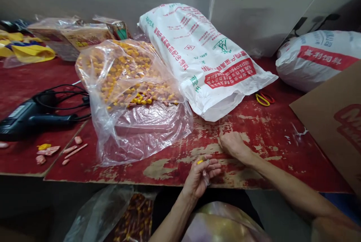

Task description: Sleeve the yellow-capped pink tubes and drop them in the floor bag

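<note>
Near the table's front edge, my left hand point(199, 176) is palm up, its fingers curled around a small piece with a yellow cap point(200, 162); something pinkish and clear shows below it in the palm. To its right, my right hand point(234, 145) is closed on the worn red tabletop point(160, 170), and whatever it may hold is hidden. Beyond my left hand lies an open clear plastic bag point(146, 133) with many yellow-capped pink pieces point(143, 97) inside. A white printed sack point(203, 54) lies behind my hands, its mouth toward me.
At the left are a dark heat-gun-like tool point(42, 116) with a cable and several loose pink pieces point(75, 148). Yellow-handled scissors point(263, 100) lie right of the sack. A cardboard box point(332, 114) stands at the right. Below the table sits another filled bag point(135, 215).
</note>
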`<action>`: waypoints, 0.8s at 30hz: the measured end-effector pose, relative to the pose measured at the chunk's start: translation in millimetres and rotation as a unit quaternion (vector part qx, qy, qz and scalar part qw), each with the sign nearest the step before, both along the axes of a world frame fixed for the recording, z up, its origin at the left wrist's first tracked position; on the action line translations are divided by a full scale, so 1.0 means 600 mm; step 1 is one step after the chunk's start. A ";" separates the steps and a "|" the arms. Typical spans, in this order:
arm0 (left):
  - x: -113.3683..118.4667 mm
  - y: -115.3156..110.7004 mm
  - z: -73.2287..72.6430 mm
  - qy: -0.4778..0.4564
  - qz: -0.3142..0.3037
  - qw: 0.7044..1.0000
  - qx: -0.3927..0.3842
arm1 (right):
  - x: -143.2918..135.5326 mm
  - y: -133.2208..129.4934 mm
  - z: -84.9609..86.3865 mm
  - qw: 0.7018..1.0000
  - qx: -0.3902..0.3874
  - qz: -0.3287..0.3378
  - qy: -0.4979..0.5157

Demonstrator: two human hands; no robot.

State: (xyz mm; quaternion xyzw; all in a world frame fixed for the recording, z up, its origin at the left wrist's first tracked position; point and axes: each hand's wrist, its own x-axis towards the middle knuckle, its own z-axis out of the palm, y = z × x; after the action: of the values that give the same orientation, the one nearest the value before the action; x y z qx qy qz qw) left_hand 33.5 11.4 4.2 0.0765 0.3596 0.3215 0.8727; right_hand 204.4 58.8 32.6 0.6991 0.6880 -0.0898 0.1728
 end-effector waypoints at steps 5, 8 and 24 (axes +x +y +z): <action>0.002 0.003 -0.002 -0.025 0.055 0.998 -0.023 | -0.037 -0.064 -0.005 0.987 0.105 0.009 0.119; -0.008 0.004 -0.003 -0.045 0.096 0.994 -0.015 | -0.063 -0.094 -0.015 0.942 0.193 0.086 0.261; -0.032 -0.006 0.000 -0.007 0.083 0.997 -0.007 | 0.062 0.051 -0.039 0.973 0.216 -0.071 0.033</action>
State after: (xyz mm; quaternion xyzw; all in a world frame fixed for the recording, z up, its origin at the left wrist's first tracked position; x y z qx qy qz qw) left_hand 14.4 7.7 4.2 0.0385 0.3608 0.3910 0.8459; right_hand 241.9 89.6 8.9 0.7636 0.6450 0.0262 -0.0122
